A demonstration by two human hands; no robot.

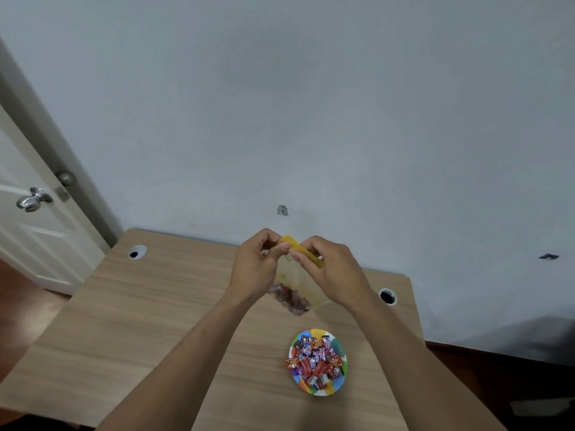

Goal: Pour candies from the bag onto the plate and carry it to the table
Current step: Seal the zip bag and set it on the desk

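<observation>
Above the far half of the wooden worktop (130,321), both hands hold a clear plastic bag (295,276) upright in the air. The left hand (253,265) pinches the near end of the bag's yellow top strip (303,250); its fingers (281,248) are closed on the strip. The right hand (334,272) grips the same strip just beside the left, fingers clenched on it. The two hands nearly touch at the thumbs. A small cluster of wrapped candies remains in the bag's lower corner (291,298), which hangs clear of the worktop surface. Nearer to the person, a round multicoloured plate (339,384) rests flat on the worktop, below and slightly right of the bag. A heap of wrapped candies (314,357) covers most of the plate; one red piece overhangs the left rim. Two cable holes (387,296) sit in the worktop near its far edge. A white door (28,194) with a metal knob stands at the left.
</observation>
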